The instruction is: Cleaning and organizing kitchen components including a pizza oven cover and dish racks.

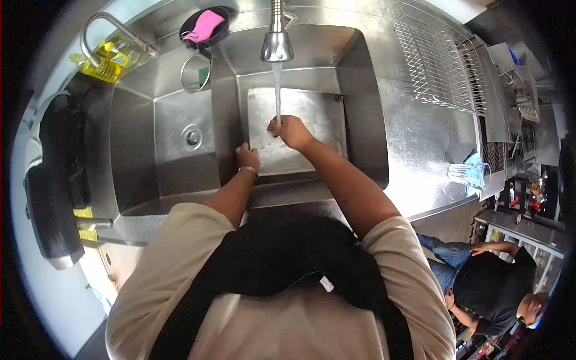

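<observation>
A rectangular metal tray (310, 157) lies in the right basin (366, 112) of a stainless steel double sink, its surface wet and shiny. At the tray's left edge, my left hand (248, 156) grips the rim, close to the divider between the basins. My right hand (291, 131) is over the tray with its fingers curled, in a stream of water (277, 92). The stream falls from a metal spray faucet head (276, 47). Whether anything is inside the right hand's fingers is hidden.
The left basin (180, 135) has a drain. A pink sponge (207, 24) in a black bowl, a metal cup (189, 76) and yellow soap bottles (105, 67) stand behind. Rightward are a wire dish rack (441, 63), a clear glass (470, 175) and another person (490, 279).
</observation>
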`<move>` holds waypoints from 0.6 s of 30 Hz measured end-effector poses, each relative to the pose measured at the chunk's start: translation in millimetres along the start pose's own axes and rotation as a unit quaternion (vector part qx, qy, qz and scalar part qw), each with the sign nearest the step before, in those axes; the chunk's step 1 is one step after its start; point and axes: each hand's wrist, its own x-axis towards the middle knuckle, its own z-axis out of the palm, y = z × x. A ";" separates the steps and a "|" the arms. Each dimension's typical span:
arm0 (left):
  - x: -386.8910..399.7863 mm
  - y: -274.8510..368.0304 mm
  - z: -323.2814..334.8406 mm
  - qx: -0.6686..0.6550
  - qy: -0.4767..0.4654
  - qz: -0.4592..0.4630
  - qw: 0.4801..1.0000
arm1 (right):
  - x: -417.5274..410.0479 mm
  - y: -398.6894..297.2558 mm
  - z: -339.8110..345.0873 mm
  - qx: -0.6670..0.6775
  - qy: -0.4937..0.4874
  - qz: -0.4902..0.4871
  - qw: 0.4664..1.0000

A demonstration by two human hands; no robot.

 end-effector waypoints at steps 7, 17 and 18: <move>-33.3 94.5 -130.9 -0.193 -0.063 0.104 0.974 | 15.3 13.4 3.9 0.045 0.063 0.018 0.997; -64.1 145.1 -178.2 -0.185 -0.101 0.195 0.958 | 6.1 -62.2 -6.8 0.207 0.155 -0.050 0.965; -65.1 148.0 -169.2 -0.219 -0.095 0.224 0.945 | 3.8 -64.4 -9.1 0.205 0.156 -0.054 0.965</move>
